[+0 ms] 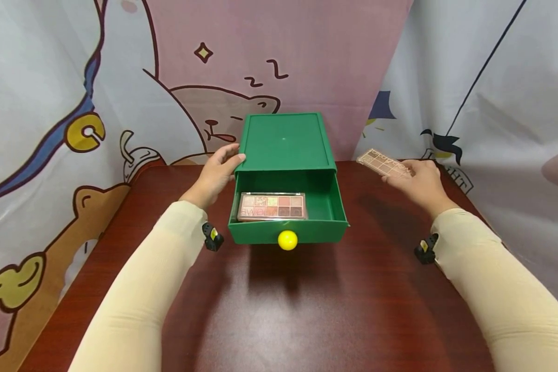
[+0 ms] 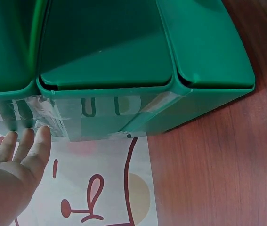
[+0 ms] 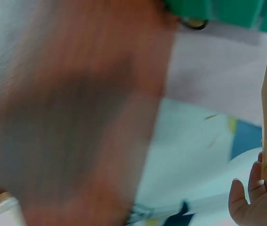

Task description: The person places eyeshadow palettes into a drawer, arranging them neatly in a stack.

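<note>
A green drawer cabinet (image 1: pixel 283 142) stands at the back of the table, its top drawer (image 1: pixel 323 201) pulled out by a yellow ball knob (image 1: pixel 288 240). Inside, on the drawer's left side, lies an eyeshadow palette (image 1: pixel 272 206) with pink and brown pans. My left hand (image 1: pixel 217 173) rests at the cabinet's left side, thumb on its top edge; in the left wrist view the fingers (image 2: pixel 40 148) look straight against the taped side. To the right of the cabinet, my right hand (image 1: pixel 420 183) pinches a second, beige eyeshadow palette (image 1: pixel 383 164) above the table.
The reddish-brown table (image 1: pixel 279 315) runs up to a cartoon-print cloth (image 1: pixel 288 57) at the back and sides. In the right wrist view, a tan-and-white edge of some object (image 3: pixel 4 212) shows at the bottom left; its kind is unclear.
</note>
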`<action>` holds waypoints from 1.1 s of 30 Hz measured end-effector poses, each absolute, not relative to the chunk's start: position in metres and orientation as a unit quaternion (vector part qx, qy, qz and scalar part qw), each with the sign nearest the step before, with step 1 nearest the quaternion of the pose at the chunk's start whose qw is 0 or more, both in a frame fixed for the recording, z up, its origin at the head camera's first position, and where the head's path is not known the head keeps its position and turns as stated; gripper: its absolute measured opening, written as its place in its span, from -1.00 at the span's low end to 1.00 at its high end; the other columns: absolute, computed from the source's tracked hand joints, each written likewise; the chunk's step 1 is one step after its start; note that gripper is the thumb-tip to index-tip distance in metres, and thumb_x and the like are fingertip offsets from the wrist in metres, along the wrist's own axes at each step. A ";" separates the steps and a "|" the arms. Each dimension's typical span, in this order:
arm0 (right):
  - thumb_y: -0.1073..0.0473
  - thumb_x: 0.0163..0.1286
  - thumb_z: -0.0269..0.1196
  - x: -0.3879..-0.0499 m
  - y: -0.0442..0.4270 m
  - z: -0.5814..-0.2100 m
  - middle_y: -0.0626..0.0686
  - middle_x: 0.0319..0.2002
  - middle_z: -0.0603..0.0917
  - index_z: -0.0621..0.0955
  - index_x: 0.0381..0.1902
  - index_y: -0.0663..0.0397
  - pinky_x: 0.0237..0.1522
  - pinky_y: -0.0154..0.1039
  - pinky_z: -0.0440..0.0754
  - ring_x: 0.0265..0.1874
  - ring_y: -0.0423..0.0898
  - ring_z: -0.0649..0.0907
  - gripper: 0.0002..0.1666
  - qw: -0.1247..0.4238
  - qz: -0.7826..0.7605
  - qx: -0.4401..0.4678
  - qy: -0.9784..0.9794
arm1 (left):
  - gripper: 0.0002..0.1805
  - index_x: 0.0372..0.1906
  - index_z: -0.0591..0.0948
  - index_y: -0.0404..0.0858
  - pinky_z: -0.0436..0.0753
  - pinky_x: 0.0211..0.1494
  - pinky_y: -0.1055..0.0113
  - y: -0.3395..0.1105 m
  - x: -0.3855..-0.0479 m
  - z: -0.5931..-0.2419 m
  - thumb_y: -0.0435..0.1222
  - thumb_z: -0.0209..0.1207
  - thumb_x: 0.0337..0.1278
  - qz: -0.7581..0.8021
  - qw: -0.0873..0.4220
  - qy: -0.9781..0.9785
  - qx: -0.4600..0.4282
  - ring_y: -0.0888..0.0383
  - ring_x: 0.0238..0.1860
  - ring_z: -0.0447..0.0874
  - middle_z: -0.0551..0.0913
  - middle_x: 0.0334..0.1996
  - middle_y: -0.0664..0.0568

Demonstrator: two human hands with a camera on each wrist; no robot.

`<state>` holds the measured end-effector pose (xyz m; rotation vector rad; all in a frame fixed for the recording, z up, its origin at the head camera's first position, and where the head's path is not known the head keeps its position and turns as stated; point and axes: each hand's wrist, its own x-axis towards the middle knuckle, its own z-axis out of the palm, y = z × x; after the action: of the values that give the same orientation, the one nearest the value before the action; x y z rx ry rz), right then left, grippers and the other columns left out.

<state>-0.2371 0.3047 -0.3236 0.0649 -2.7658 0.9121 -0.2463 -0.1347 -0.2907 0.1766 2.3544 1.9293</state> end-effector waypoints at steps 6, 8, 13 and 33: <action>-0.02 0.19 0.33 -0.235 0.283 -0.291 0.35 -0.16 0.49 0.54 0.07 0.41 -0.06 0.07 0.21 0.03 0.27 0.27 -0.35 0.140 0.308 0.051 -0.940 | -0.37 0.48 0.19 -0.12 0.40 0.32 0.05 -0.135 -0.246 -0.291 -0.09 0.04 0.41 0.633 0.046 0.771 0.057 0.03 0.35 0.31 0.26 0.39 -0.04; 0.00 0.17 0.34 -0.234 0.277 -0.282 0.31 -0.22 0.51 0.57 0.03 0.38 -0.11 0.02 0.21 0.00 0.23 0.29 -0.39 0.153 0.309 0.063 -0.936 | -0.37 0.48 0.19 -0.13 0.40 0.32 0.06 -0.135 -0.247 -0.291 -0.09 0.04 0.41 0.634 0.045 0.770 0.058 0.03 0.35 0.31 0.26 0.39 -0.05; 0.02 0.17 0.34 -0.230 0.262 -0.261 0.23 -0.29 0.52 0.61 -0.02 0.33 -0.28 -0.16 0.29 -0.15 0.05 0.32 -0.46 0.166 0.326 0.087 -0.927 | -0.37 0.49 0.18 -0.12 0.40 0.32 0.06 -0.135 -0.246 -0.290 -0.10 0.03 0.41 0.636 0.047 0.768 0.059 0.03 0.35 0.31 0.26 0.39 -0.04; 0.01 0.12 0.41 -0.202 0.181 -0.194 0.19 -0.09 0.43 0.56 0.12 0.27 -0.22 -0.14 0.32 -0.11 -0.01 0.31 -0.34 0.074 0.322 0.186 -0.925 | -0.38 0.49 0.18 -0.14 0.39 0.33 0.05 -0.133 -0.242 -0.285 -0.12 0.02 0.43 0.633 0.055 0.770 0.057 0.03 0.36 0.29 0.25 0.41 -0.04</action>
<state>-0.2016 0.1810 -0.1936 0.5591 -2.7768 0.9661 -0.2416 -0.1335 -0.2846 0.1730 2.3388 1.9225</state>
